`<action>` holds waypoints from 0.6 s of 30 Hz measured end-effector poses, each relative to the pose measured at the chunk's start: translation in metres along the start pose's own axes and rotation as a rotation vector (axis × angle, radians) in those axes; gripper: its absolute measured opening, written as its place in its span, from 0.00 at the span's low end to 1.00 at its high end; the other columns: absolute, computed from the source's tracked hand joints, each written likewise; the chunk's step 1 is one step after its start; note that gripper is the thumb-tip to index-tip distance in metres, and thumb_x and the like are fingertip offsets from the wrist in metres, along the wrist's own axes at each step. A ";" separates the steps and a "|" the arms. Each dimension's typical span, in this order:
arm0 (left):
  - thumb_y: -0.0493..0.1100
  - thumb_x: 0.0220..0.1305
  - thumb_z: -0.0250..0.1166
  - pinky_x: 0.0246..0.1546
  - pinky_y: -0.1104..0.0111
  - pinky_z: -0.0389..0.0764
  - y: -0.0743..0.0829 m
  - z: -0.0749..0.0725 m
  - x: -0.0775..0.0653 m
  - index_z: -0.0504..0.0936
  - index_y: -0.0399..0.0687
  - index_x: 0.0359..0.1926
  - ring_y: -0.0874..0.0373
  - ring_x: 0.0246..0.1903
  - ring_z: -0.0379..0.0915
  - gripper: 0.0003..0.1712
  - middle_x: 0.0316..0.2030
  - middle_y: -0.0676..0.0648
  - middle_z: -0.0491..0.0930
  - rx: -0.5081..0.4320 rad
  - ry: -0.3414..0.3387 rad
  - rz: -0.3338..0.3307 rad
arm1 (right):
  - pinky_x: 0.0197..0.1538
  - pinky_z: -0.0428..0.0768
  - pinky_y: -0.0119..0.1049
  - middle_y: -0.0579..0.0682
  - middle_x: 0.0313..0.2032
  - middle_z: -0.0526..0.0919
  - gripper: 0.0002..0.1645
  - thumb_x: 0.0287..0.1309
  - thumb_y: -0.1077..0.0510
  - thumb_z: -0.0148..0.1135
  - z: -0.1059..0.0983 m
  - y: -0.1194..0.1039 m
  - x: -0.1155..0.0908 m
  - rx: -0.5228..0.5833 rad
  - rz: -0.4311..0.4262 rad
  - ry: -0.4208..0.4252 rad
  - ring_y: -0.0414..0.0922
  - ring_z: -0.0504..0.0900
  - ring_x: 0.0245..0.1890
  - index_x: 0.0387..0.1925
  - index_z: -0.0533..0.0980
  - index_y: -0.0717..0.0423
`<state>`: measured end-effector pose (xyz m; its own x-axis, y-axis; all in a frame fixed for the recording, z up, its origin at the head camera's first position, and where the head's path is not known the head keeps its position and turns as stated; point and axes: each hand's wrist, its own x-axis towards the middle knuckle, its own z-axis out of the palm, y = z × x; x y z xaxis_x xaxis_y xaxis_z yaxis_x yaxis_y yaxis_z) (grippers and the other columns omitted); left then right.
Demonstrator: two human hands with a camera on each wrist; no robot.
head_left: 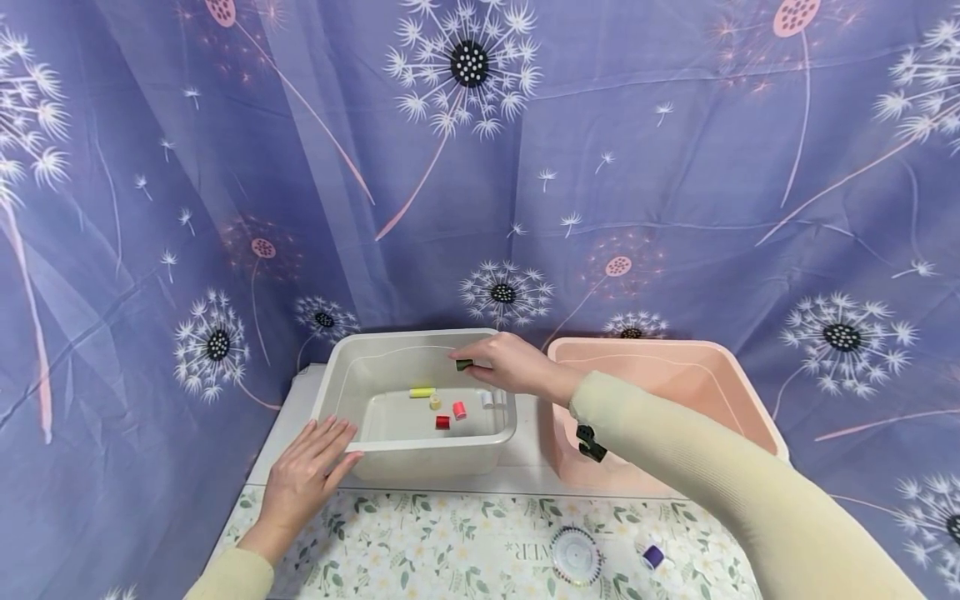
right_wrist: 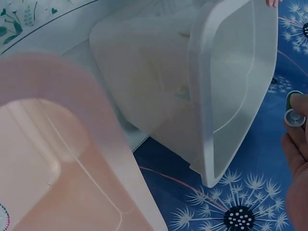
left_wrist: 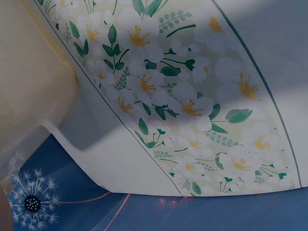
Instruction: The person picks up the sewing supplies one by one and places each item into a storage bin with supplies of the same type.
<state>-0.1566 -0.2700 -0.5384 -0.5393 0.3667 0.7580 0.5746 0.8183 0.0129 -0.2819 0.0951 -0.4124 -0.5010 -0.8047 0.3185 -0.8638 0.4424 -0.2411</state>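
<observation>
My right hand (head_left: 510, 362) pinches a dark green thread spool (head_left: 464, 365) above the grey bin (head_left: 420, 444). In the right wrist view the spool (right_wrist: 294, 117) shows its pale round end between thumb and fingers. My left hand (head_left: 303, 475) rests on the bin's front left rim with its fingers extended. On the bin floor lie several spools: a yellow one (head_left: 422, 392), a small cream one (head_left: 435, 402), a coral one (head_left: 460, 410) and a red one (head_left: 443, 422). A whitish piece (head_left: 489, 400) is near the right wall.
A pink bin (head_left: 600, 471) stands to the right, under my right forearm. On the floral mat (head_left: 420, 542) in front lie a round wheel of pins (head_left: 576, 556) and a purple spool (head_left: 653, 557). A blue dandelion-print curtain (head_left: 585, 167) hangs behind.
</observation>
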 end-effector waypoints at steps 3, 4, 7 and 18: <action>0.68 0.83 0.47 0.83 0.67 0.56 -0.001 0.000 -0.001 0.90 0.39 0.54 0.37 0.52 0.87 0.40 0.51 0.37 0.89 0.001 -0.002 -0.002 | 0.60 0.89 0.43 0.53 0.54 0.91 0.21 0.69 0.66 0.69 0.002 0.003 0.003 0.000 0.001 -0.022 0.48 0.90 0.54 0.62 0.84 0.58; 0.68 0.83 0.47 0.83 0.68 0.55 -0.001 0.000 -0.001 0.90 0.39 0.55 0.37 0.52 0.87 0.40 0.51 0.37 0.89 0.000 -0.003 -0.002 | 0.60 0.89 0.43 0.52 0.53 0.91 0.21 0.69 0.65 0.69 0.003 0.004 0.004 0.000 0.002 -0.029 0.47 0.91 0.53 0.62 0.84 0.58; 0.68 0.83 0.47 0.83 0.68 0.55 -0.002 0.001 -0.001 0.90 0.40 0.55 0.37 0.52 0.87 0.40 0.51 0.37 0.89 -0.001 0.006 0.005 | 0.57 0.90 0.41 0.52 0.50 0.92 0.21 0.69 0.65 0.69 0.005 0.007 0.008 0.008 0.014 -0.052 0.46 0.91 0.50 0.62 0.85 0.58; 0.68 0.83 0.47 0.82 0.64 0.62 -0.002 0.001 -0.001 0.91 0.40 0.54 0.38 0.52 0.87 0.40 0.52 0.38 0.89 0.003 0.001 0.000 | 0.60 0.88 0.40 0.53 0.49 0.92 0.20 0.67 0.65 0.72 0.013 0.014 0.018 0.042 0.068 -0.159 0.47 0.91 0.48 0.59 0.86 0.59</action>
<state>-0.1574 -0.2715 -0.5401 -0.5387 0.3663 0.7587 0.5726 0.8198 0.0107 -0.3024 0.0816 -0.4223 -0.5403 -0.8277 0.1519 -0.8237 0.4833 -0.2964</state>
